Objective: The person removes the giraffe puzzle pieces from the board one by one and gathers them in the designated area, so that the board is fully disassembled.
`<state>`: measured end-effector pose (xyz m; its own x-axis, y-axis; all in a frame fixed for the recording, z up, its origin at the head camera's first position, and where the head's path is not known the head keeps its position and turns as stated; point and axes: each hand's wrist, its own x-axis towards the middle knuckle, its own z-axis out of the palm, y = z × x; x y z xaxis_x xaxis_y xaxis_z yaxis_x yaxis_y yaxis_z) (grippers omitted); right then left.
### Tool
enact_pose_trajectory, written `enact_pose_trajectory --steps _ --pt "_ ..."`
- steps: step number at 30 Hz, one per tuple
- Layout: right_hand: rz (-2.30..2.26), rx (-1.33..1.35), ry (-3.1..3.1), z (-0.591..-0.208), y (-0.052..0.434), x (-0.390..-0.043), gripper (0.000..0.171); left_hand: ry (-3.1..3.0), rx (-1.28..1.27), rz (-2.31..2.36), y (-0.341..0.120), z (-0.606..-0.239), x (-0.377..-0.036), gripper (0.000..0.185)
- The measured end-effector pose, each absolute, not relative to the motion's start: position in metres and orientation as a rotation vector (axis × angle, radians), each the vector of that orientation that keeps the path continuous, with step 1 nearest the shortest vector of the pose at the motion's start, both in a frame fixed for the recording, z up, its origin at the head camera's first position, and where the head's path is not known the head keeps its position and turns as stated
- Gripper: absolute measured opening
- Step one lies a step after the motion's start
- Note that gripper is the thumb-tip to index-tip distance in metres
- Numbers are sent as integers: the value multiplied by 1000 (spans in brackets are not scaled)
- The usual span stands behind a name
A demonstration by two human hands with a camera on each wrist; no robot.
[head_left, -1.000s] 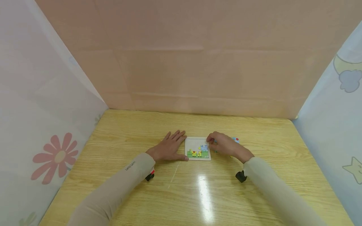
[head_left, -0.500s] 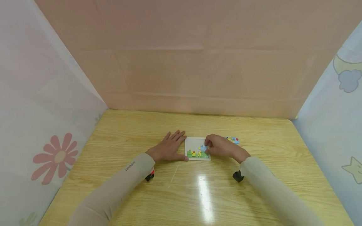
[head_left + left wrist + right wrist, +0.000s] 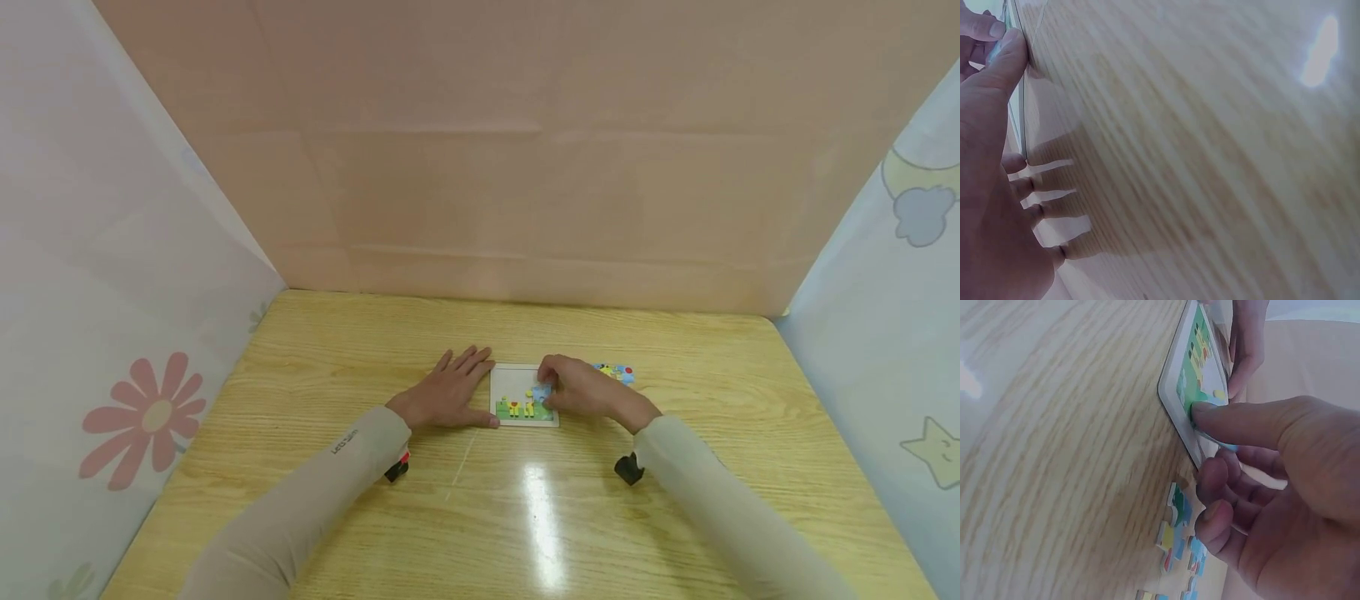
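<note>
1. The puzzle board [image 3: 523,395], a small white-framed tray, lies flat near the middle of the wooden table [image 3: 525,517], a little toward the far half, its long sides running left to right and its short sides front to back.
2. Its picture reads upright toward the person: a green strip with yellow figures lies along the near edge, and the far part shows bare white.
3. The left hand [image 3: 448,396] lies flat on the table, fingers straight and together, pointing away from the person; its thumb runs along the board's left edge and touches the near-left corner.
4. The right hand [image 3: 581,390] sits over the board's right part, fingers curled, thumb and fingertips pinching a light blue puzzle piece [image 3: 542,392] held low over the board's right half; whether the piece touches the board cannot be told.
5. In the right wrist view the thumb [image 3: 1254,425] presses on the piece at the tray's raised rim [image 3: 1175,415], above the green strip.
6. Loose puzzle pieces [image 3: 617,372] lie in a small cluster just beyond the right hand, near the board's far-right corner and apart from it.
7. Wide bare wood lies before the board toward the person, and to the far left and far right.
8. A pink backdrop [image 3: 525,167] closes the table's far edge, and printed curtains [image 3: 112,333] close both sides.
</note>
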<state>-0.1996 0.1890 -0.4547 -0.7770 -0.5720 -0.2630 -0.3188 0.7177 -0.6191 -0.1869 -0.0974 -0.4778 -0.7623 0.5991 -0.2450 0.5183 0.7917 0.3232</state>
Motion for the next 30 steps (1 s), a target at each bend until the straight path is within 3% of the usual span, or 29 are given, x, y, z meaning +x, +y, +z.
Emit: enact_pose_trajectory --steps 4,17,23,30 --pt "-764 -762 2461 -455 191 -197 11 2647 851 323 -97 -477 -186 107" --pt "-775 -849 2445 -445 196 -190 16 2648 863 322 -97 -476 -185 107" --pt "-841 -764 2477 -444 206 -185 26 2648 872 329 -98 -477 -186 107" --pt "-910 -653 2536 -441 224 -186 15 2655 873 337 -99 -482 -189 108"
